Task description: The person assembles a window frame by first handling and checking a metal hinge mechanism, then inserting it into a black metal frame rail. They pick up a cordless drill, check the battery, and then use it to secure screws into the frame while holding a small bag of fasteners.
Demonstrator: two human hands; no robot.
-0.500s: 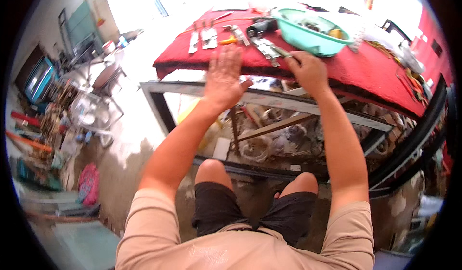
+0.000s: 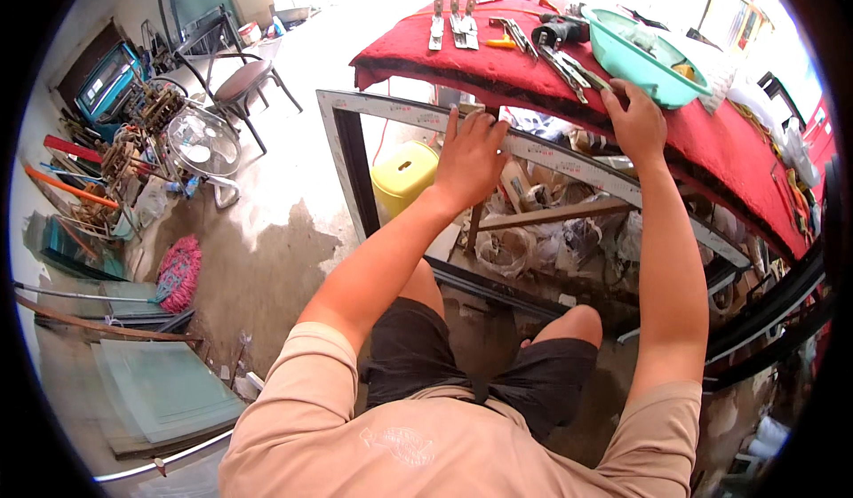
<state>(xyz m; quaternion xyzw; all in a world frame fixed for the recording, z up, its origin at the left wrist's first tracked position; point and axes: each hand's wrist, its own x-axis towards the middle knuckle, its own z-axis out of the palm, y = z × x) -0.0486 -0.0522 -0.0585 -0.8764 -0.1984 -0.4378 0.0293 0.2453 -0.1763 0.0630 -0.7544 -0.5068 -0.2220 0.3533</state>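
My left hand [image 2: 471, 156] lies across the upper rail of a frame [image 2: 569, 158] with white film and dark sides, its fingers bent over the top edge. The frame stands upright against the front of the red-covered table [image 2: 533, 76]. At the table's front edge my right hand [image 2: 636, 123] is closed on a narrow grey-green strip [image 2: 593, 78], whose kind I cannot make out. Silver metal hardware [image 2: 563, 67] lies beside it. A dark power tool [image 2: 560, 30], an orange-handled tool [image 2: 501, 42] and silver brackets [image 2: 463, 24] lie farther back.
A turquoise basin [image 2: 644, 58] of small parts stands behind my right hand. Below the table are a yellow stool [image 2: 404, 178] and plastic bags [image 2: 506, 247]. At left are a chair [image 2: 242, 82], a fan [image 2: 203, 141], a pink mop [image 2: 179, 274] and glass sheets [image 2: 169, 387].
My left hand has come down from above the table edge onto the frame's rail, its fingers now bent. My right hand stays by the strip. The view has turned left.
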